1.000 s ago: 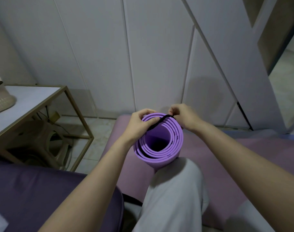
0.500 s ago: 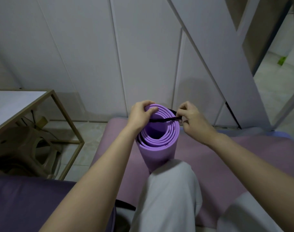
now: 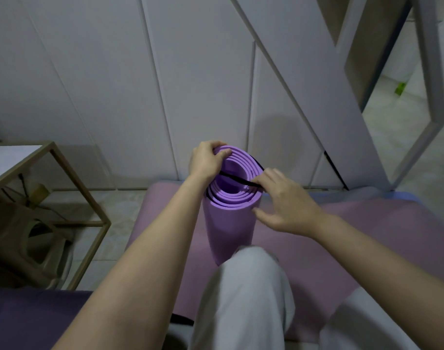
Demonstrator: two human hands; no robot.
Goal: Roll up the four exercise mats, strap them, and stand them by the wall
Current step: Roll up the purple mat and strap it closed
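Nearest, pale grey trousers, one knee (image 3: 241, 294) raised at centre. At lower left, one dark purple mat (image 3: 26, 319), flat. Beyond the knee, one pink mat (image 3: 367, 236) spread flat on the floor. Rising from behind the knee, over the pink mat, one purple roll (image 3: 231, 223), upright, spiral end up, base hidden. One black strap (image 3: 237, 181) stretched across that open end. Left hand (image 3: 207, 160) curled over the far-left rim, gripping the roll, with the strap's near end vanishing under the palm. Right hand (image 3: 284, 198) at the right rim, fingertips on the strap's other end, thumb splayed against the roll's side; cannot tell whether pinching or merely pressing. Past the pink mat at right, a sliver of one blue mat (image 3: 405, 197). To the left, pale floor tiles (image 3: 120, 215), one table (image 3: 3, 157) with thin frame and white top, one tan stool (image 3: 31, 238) tucked beneath. Farthest, a white panelled wall (image 3: 190, 84), and an open doorway (image 3: 397, 117) at right.
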